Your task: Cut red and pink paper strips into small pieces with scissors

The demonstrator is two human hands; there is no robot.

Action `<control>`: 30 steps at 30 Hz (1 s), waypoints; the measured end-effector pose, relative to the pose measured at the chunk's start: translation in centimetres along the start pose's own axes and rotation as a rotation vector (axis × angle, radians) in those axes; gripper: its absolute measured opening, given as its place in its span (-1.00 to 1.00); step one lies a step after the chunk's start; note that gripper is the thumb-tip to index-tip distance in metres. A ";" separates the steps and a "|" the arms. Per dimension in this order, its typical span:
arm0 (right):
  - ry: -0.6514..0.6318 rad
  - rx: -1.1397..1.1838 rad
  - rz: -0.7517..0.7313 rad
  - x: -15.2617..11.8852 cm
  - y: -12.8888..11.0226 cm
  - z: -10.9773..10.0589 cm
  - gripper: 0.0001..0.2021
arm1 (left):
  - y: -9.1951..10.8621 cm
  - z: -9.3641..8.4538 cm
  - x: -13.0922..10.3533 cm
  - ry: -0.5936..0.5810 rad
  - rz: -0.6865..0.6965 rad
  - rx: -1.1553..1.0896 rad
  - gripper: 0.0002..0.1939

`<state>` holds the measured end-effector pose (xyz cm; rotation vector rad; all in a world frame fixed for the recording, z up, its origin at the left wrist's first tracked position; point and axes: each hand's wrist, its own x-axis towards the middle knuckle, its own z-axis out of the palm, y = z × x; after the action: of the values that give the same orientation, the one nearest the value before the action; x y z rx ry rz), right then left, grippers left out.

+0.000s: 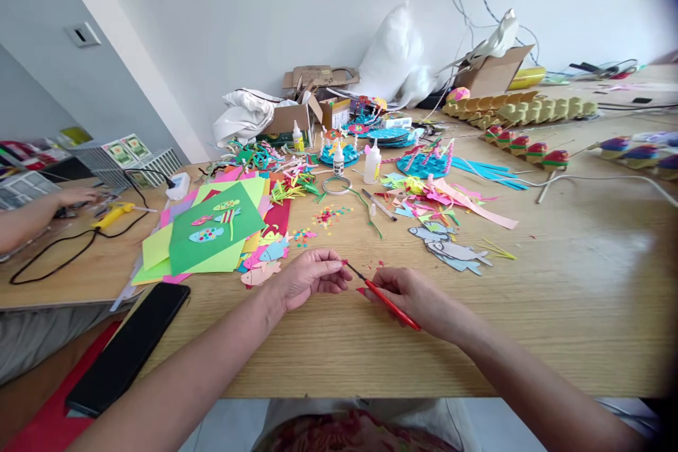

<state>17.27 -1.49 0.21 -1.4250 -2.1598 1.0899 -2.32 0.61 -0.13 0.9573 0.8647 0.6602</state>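
The person's forearms (212, 360) reach in from the near edge, a black phone (130, 349) lying to the left of them. Between the hands, over the near middle of the table (318, 360), are red-handled scissors (389, 302), their tips pointing far and left. The right hand (410, 296) has its fingers wrapped around the handles. The left hand (316, 274) pinches what looks like a red scrap (345, 262) between thumb and fingertips, right at the tips; it is too small to make out its shape. Just beyond lie red bits (380, 264). Farther right are grey paper fish (458, 251); farther left, a green sheet (215, 234) with colourful fish lies on other papers. Confetti (329, 215) is scattered between, with glue bottles (372, 164) beyond. At far left, a co-worker's hand (79, 196) is near a yellow glue gun (114, 215). Egg cartons (548, 111) stand far right.
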 end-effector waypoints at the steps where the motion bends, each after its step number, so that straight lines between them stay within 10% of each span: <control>1: -0.014 0.008 0.003 0.1 -0.1 0.0 -0.69 | -0.1 -0.1 -0.1 0.012 -0.002 0.006 -0.82; 10: -0.195 0.195 0.155 0.3 -1.5 -0.8 -0.63 | -0.1 -0.4 -0.6 0.194 0.067 0.089 -0.81; 19: 0.190 0.372 0.012 2.4 -2.1 0.5 -0.77 | -0.3 1.8 -0.6 0.199 0.193 0.169 -0.82; 30: 0.232 0.464 -0.004 3.4 -2.4 0.8 -0.82 | -0.9 1.6 -0.1 0.145 0.206 0.234 -0.79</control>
<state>13.72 0.71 0.99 -1.2564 -1.6140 1.2521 -0.90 -0.55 -0.39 1.2322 0.9953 0.8245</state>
